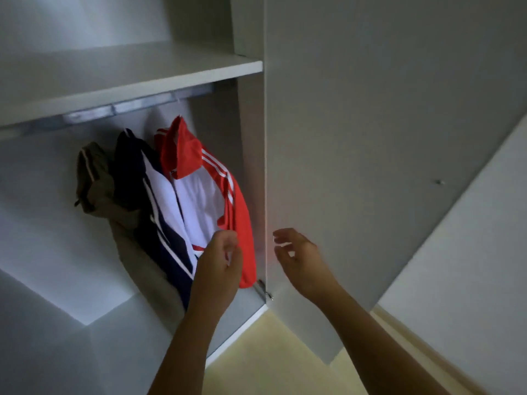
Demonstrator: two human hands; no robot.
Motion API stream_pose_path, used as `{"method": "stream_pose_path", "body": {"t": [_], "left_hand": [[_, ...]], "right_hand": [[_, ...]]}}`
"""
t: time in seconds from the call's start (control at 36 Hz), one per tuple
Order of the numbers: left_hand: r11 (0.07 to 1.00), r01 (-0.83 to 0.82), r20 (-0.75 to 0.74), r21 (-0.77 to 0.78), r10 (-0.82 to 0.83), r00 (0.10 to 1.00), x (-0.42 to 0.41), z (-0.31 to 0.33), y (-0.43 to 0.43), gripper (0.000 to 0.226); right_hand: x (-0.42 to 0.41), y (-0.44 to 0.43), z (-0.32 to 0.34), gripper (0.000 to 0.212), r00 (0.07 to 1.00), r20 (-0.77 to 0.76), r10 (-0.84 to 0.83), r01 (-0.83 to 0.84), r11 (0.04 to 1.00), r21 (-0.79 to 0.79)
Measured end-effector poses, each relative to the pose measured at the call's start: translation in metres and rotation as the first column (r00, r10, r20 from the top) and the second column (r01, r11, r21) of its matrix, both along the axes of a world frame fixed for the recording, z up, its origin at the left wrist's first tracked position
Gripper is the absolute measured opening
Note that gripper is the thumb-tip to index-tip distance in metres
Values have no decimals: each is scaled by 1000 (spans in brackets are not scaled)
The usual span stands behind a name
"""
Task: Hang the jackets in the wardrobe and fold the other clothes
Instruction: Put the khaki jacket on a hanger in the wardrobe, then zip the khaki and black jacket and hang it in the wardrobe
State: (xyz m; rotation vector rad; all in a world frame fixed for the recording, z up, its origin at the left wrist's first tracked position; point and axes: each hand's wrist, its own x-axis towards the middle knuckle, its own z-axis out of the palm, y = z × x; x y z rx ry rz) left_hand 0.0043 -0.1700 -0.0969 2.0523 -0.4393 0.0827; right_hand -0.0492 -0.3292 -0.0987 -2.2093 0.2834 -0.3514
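Here, three jackets hang side by side inside the wardrobe point(51, 238), on the rail point(137, 105) fixed under the shelf point(128, 78) at 12 o'clock. The red jacket point(238, 212), with a white front and white stripes down the sleeve, hangs nearest the wardrobe's side wall at 3 o'clock. Touching it at its 9 o'clock is the navy jacket point(128, 166), also with a white panel and white stripes. At 9 o'clock of that one hangs the khaki jacket point(94, 178), pressed against the navy one, its lower part trailing down towards 6 o'clock.

My left grip point(219, 263) is raised in front of the lower edge of the red jacket, at 6 o'clock of it. Its fingers point(228, 238) are curled in close to the cloth, and I cannot tell whether they pinch the hem or only brush it. My right grip point(298, 258) is at 3 o'clock of the left one, apart from it, in front of the inner edge of the open door point(370, 138). It is wide, its fingers point(281, 233) spread and loosely bent, and it holds nothing.

A metal hinge point(263, 289) shows between my forearms, low on the door edge. The pale yellow floor point(271, 352) lies at 6 o'clock.
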Motion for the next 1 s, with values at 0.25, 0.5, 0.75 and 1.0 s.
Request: {"method": "stream_pose_path", "body": {"t": [0.25, 0.5, 0.75, 1.0], "left_hand": [[900, 436, -22, 2, -436, 900, -195, -11, -149, 11], [602, 799, -61, 17, -797, 601, -395, -11, -286, 13], [172, 984, -53, 38, -983, 174, -592, -15, -409, 13], [-204, 977, -143, 67, -971, -193, -788, -66, -538, 18]], "right_hand": [[-236, -115, -11, 21, 939, 3, -343, 339, 930, 145], [-488, -194, -13, 18, 677, -53, -734, 722, 649, 239], [-703, -241, -23, 20, 204, -52, -978, 948, 184, 261], [-885, -304, -62, 16, -190, -129, -973, 942, -217, 256]]}}
